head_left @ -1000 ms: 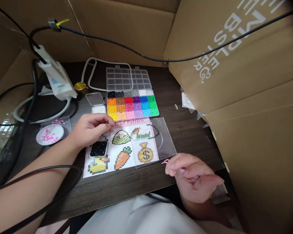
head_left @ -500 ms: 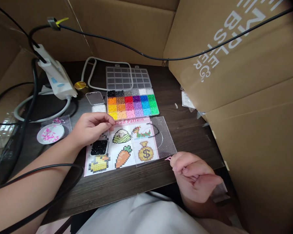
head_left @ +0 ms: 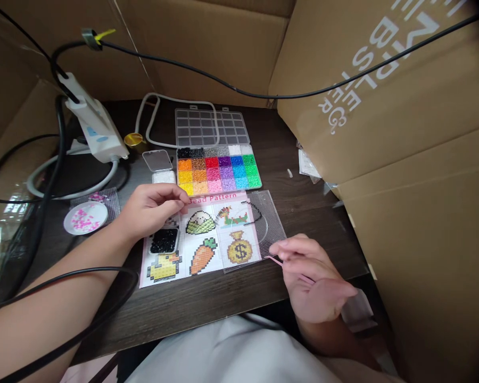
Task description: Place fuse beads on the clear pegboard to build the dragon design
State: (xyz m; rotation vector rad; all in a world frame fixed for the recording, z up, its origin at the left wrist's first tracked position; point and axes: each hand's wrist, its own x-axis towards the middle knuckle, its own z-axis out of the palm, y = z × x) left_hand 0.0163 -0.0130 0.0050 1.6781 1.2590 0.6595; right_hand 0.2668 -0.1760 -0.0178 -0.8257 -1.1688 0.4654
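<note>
In my right hand (head_left: 309, 279) lies a thin pair of pink tweezers (head_left: 274, 260), its tips pointing left towards the pegboard's near right corner. The hand has its fingers partly extended around the tool. My left hand (head_left: 154, 207) rests curled above the upper left of the bead pattern sheet (head_left: 195, 255); its thumb and forefinger meet, and whether anything is between them is hidden. Just below it stands a small box of black beads (head_left: 163, 241). A clear pegboard (head_left: 272, 226) overlaps the sheet's right side, carrying a curved line of black beads (head_left: 256, 209).
Behind the sheet stands an open compartment box of coloured beads (head_left: 219, 170). A white dish of pink beads (head_left: 85, 217) sits left, partly over another pegboard (head_left: 112, 205). A white power strip (head_left: 96, 127), black cables (head_left: 203, 71) and cardboard walls (head_left: 407, 213) surround the desk.
My right hand has loosened and its fingers have lifted and straightened; more of the pink tweezers now shows. My left hand keeps its curled pose. The whole view has shifted slightly.
</note>
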